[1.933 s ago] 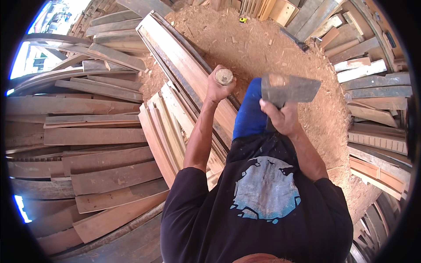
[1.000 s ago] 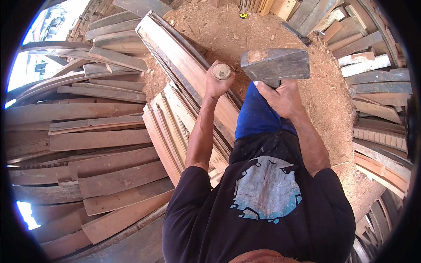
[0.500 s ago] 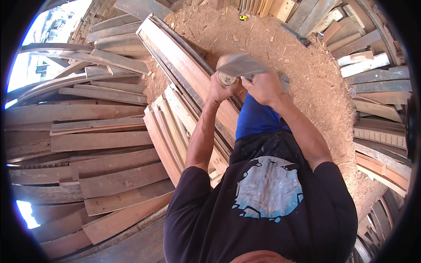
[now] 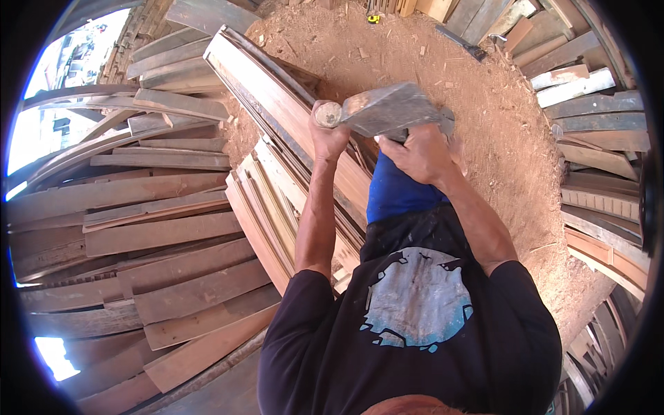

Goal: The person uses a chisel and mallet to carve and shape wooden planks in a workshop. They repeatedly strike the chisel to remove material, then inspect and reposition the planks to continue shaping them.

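Note:
My left hand (image 4: 330,137) is closed round a pale wooden handle (image 4: 328,114), whose round end faces up. The handle belongs to an axe-like tool with a broad grey metal blade (image 4: 394,109) reaching to the right, worn and brownish near the handle. At the blade's lower right edge is my right hand (image 4: 425,153), its thumb along the metal and its fingers curled. What those fingers hold, if anything, is hidden. Beneath my hands shows my blue-clad leg (image 4: 401,187). A dark grey piece (image 4: 447,123) peeks out beyond the right hand; I cannot tell what it is.
Long planed boards (image 4: 270,86) slant past my left hand, with pale narrow strips (image 4: 259,207) beside them. Stacked planks (image 4: 166,232) line the left, and more wood (image 4: 598,162) the right. Sawdust (image 4: 505,159) covers the ground. A yellow tape measure (image 4: 373,19) and a dark tool (image 4: 462,43) lie ahead.
My left hand has shifted left and slightly down with the handle. The blade shows more of its broad face and is less smeared. My right hand stays near its edge, slightly lower.

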Demonstrator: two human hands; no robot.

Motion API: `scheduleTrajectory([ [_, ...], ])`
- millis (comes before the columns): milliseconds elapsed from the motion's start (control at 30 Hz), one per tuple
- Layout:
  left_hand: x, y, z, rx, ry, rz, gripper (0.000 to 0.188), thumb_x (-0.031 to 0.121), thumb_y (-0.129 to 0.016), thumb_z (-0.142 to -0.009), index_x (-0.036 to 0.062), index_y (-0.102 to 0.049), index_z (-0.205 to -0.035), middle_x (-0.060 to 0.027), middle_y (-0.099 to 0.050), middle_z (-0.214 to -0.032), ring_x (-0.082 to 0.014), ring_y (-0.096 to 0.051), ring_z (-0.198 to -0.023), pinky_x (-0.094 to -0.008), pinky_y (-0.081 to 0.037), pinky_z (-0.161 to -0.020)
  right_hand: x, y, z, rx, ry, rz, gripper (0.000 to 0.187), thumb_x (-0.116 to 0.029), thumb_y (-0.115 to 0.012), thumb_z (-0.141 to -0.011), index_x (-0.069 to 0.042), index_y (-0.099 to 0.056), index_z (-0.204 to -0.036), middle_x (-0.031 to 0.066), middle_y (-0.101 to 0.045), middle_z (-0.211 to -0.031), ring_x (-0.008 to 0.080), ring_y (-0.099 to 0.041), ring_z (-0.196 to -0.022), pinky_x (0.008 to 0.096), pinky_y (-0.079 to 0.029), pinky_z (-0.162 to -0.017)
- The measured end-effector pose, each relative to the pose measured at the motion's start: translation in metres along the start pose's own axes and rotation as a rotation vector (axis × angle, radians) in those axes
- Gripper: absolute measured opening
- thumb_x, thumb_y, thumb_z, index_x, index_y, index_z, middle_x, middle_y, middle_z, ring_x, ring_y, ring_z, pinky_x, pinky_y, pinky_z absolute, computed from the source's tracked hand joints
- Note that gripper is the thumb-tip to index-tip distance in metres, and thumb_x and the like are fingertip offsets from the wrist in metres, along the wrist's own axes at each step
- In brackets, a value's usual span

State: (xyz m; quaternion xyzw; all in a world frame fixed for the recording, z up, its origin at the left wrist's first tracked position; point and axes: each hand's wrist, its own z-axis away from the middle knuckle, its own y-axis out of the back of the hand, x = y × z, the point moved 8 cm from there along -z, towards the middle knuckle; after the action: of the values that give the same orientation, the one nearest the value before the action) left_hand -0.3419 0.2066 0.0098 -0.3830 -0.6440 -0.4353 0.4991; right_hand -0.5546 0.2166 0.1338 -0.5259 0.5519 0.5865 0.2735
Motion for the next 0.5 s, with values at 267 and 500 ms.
scheduleTrajectory([
  [267, -0.001, -0.026, -0.009, -0.191, 0.123, -0.01, 0.024, 0.003, -0.075, -0.079, 0.0061, -0.056, -0.093, 0.0033, -0.059, -0.08, -0.0061, -0.056, -0.074, -0.0244, -0.049, -0.068, 0.009, 0.035, -0.005, 0.073, -0.015, -0.114, 0.022, -0.012, -0.073, -0.087, -0.003, -0.071, -0.107, 0.0108, -0.072, -0.101, 0.0208, -0.068, -0.092, 0.0353, -0.052, -0.084],
  [500, -0.012, -0.029, -0.01, -0.209, 0.193, -0.051, 0.022, 0.004, -0.075, -0.08, 0.0063, -0.056, -0.092, 0.0033, -0.059, -0.079, -0.0059, -0.056, -0.073, -0.0247, -0.049, -0.067, 0.02, 0.052, -0.004, 0.127, -0.073, -0.111, 0.019, -0.009, -0.074, -0.088, -0.001, -0.071, -0.104, 0.0073, -0.072, -0.098, 0.0157, -0.066, -0.088, 0.0336, -0.053, -0.082],
])
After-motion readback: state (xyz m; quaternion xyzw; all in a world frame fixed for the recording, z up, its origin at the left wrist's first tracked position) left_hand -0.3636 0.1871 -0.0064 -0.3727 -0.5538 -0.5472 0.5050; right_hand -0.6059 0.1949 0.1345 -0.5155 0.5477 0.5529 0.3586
